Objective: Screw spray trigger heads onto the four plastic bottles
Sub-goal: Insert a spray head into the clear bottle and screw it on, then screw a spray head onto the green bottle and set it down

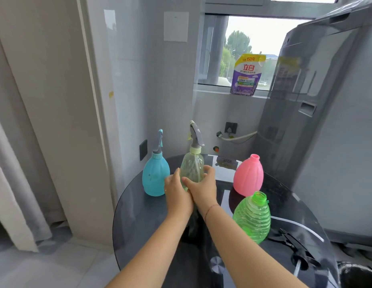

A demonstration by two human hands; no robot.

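Four bottles stand on a round dark glass table [139, 225]. The blue bottle [155, 177] at the far left carries a grey trigger head. A clear yellowish bottle [191, 166] with a grey trigger head [195, 136] stands upright in the middle. My left hand [176, 192] and my right hand [203, 188] both wrap its lower body. The pink bottle [248, 176] and the green ribbed bottle [252, 217] on the right have open necks. Two black trigger heads [293, 246] with white tubes lie at the right front of the table.
A grey washing machine [326, 121] stands close behind the table on the right. A purple detergent pouch [246, 74] sits on the window sill. A tiled wall and a curtain [14, 163] are at the left.
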